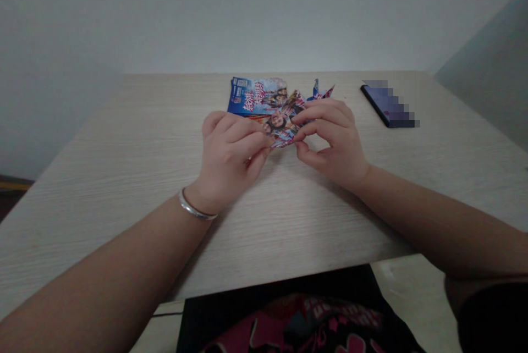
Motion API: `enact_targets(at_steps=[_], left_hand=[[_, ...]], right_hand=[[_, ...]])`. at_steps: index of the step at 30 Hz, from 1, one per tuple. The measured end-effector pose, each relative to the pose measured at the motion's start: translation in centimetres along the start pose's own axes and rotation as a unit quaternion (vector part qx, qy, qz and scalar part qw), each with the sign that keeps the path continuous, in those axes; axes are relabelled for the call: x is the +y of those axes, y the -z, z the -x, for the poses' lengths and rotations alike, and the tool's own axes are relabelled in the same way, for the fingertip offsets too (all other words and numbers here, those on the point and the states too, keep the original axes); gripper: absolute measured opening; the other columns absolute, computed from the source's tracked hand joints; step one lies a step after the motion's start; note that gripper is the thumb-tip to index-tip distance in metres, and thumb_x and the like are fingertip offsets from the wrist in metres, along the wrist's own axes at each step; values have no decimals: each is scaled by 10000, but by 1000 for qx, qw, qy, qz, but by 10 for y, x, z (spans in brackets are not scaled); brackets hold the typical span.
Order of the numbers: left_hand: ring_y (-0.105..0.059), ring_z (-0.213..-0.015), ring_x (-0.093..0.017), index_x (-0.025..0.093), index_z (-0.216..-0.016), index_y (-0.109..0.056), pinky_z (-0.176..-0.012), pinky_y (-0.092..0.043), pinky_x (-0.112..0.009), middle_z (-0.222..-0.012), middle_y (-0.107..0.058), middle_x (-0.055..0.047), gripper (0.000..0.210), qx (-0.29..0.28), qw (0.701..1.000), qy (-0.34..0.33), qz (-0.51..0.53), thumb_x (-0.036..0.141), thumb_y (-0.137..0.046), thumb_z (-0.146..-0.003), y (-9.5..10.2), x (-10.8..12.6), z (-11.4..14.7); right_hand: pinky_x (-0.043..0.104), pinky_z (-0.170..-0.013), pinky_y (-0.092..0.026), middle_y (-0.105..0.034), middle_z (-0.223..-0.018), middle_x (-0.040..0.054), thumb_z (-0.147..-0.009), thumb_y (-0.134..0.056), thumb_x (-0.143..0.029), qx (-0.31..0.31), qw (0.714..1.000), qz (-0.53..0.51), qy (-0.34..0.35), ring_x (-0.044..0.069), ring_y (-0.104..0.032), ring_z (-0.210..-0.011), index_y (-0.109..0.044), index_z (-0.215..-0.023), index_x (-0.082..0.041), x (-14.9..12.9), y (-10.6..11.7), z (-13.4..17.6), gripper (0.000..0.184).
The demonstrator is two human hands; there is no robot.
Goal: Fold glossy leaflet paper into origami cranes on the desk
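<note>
Between my two hands is a small sheet of colourful printed paper (279, 125), with a photo of people on it. My left hand (233, 155), a silver bangle at its wrist, pinches the sheet's lower left edge. At the lower right edge, the thumb and fingers of my right hand (330, 136) grip the same paper. Just behind lies a stack of blue printed leaflets (251, 94), partly covered by the paper and my left hand. A folded paper crane (319, 93) of similar print stands beyond my right hand, its lower part hidden.
A dark smartphone (388, 104) lies at the back right, partly blurred by pixel blocks. The pale wood-grain table (144, 160) reaches back to a white wall (256, 17). My lap is below the near table edge.
</note>
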State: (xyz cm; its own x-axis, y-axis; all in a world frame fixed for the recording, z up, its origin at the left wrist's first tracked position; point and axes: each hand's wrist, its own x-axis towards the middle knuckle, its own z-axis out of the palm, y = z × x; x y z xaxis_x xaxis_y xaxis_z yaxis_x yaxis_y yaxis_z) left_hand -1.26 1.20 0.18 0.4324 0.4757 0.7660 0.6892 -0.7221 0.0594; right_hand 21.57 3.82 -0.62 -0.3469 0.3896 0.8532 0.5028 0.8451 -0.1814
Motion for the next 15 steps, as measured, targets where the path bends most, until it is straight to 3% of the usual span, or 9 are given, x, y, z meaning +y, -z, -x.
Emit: enact_targets(at_steps=[15], left_hand=[[-634, -852, -232, 259, -851, -652, -864, -398, -453, -905, -741, -12, 90, 5, 1000, 17, 12, 224, -622, -929, -1, 0, 1]], right_hand=[[492, -1030, -469, -726, -1166, 6, -795, -667, -152, -6, 1000, -2, -17, 267, -661, -1116, -654, -878, -292, -4, 2, 0, 164]])
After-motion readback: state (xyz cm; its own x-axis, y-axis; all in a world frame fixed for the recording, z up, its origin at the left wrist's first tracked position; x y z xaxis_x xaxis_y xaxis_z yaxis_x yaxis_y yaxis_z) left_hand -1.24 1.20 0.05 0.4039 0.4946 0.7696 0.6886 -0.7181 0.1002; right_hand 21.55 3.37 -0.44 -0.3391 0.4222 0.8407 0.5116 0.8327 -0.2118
